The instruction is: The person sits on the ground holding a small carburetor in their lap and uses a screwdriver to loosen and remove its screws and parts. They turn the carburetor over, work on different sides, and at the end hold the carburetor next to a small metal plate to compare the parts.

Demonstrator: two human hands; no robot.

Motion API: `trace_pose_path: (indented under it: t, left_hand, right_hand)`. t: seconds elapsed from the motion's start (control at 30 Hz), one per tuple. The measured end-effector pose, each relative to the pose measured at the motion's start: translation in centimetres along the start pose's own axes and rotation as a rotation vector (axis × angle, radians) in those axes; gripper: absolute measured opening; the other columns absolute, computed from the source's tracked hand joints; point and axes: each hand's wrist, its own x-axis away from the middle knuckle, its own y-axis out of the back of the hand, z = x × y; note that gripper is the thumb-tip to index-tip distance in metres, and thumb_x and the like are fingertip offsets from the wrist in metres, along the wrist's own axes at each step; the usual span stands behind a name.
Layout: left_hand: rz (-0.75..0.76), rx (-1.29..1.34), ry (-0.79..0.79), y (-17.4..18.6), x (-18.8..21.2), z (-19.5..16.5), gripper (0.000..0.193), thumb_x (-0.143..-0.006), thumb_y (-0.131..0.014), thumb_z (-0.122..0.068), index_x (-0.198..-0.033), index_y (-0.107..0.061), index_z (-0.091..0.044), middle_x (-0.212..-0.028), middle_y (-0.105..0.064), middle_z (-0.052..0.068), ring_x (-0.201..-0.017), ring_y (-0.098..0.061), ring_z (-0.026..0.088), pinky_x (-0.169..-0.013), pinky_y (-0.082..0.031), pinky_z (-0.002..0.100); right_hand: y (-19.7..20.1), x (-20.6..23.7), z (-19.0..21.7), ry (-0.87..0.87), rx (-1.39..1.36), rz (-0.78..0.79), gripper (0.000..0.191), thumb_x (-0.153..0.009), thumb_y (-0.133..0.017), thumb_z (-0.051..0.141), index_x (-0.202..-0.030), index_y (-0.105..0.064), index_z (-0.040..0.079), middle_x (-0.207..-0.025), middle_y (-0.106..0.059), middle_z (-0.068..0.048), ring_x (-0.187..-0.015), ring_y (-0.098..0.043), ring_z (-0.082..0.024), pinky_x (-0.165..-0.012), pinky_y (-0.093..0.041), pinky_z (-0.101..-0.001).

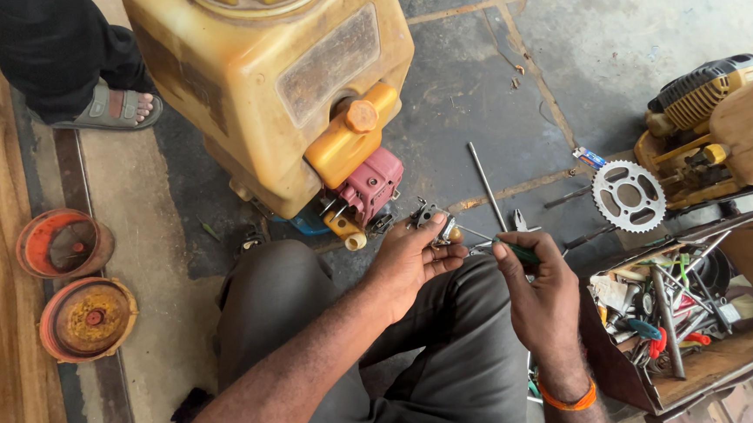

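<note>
Two round orange covers (64, 243) lie at eight o'clock, one yellow tank machine (263, 74) stands at twelve, one toothed sprocket (628, 196) and one second yellow engine (713, 127) sit at two, one open toolbox (733, 355) at four, and one sandalled foot (113, 106) at ten.

Soft even daylight, sharp, faint shadows

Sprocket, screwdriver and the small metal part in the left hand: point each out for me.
sprocket (628, 196), head view, on its toothed ring
screwdriver (526, 255), head view, on its green handle
small metal part (433, 216), head view, on its body above the fingers
</note>
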Motion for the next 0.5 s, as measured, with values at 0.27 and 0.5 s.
trace_pose_path:
  t: [0.27,0.5]
  left_hand:
    - [0.003,-0.015,0.011,-0.2,0.02,0.12,0.024,-0.1,-0.061,-0.03,-0.101,-0.062,-0.007,-0.094,-0.069,0.008,-0.088,-0.071,0.02,-0.082,-0.061,0.037]
    - [0.015,-0.005,0.01,-0.11,-0.19,0.27,0.024,-0.101,-0.061,-0.03,-0.1,-0.062,-0.006,-0.094,-0.069,0.008,-0.087,-0.071,0.02,-0.081,-0.061,0.037]
  right_hand:
    - [0.2,-0.15,0.01,-0.015,0.039,0.011,0.029,-0.096,-0.071,0.027,-0.114,-0.069,0.005,-0.095,-0.077,-0.006,-0.089,-0.072,-0.011,-0.079,-0.056,-0.0282]
    - [0.17,-0.43,-0.07,-0.002,0.037,0.004,0.029,-0.096,-0.071,0.027,-0.114,-0.069,0.005,-0.095,-0.077,-0.006,-0.088,-0.071,-0.01,-0.078,-0.055,-0.0283]
